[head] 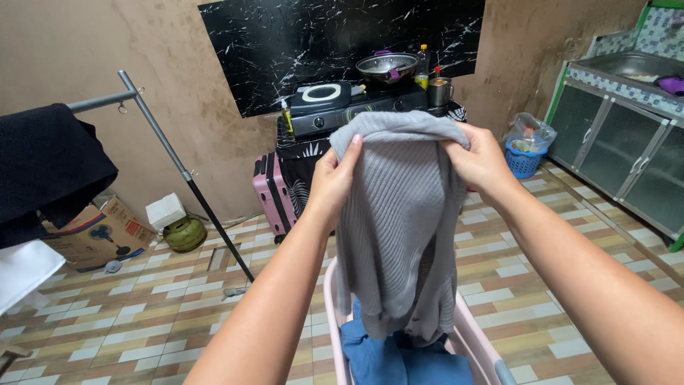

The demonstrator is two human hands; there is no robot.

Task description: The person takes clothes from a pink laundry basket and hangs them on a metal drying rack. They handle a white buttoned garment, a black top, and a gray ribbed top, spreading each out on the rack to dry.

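grey ribbed knit sweater (395,214) | held up by top edge | hanging limp over pink basket (474,335)

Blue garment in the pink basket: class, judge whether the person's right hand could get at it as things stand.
Probably not yet. The right hand and left hand both grip the grey knitted sweater, which hangs down over the blue garment in the pink laundry basket; its right part lies uncovered.

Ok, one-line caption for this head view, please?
Both hands, left hand and right hand, hold a grey knitted sweater up over a pink laundry basket holding blue cloth.
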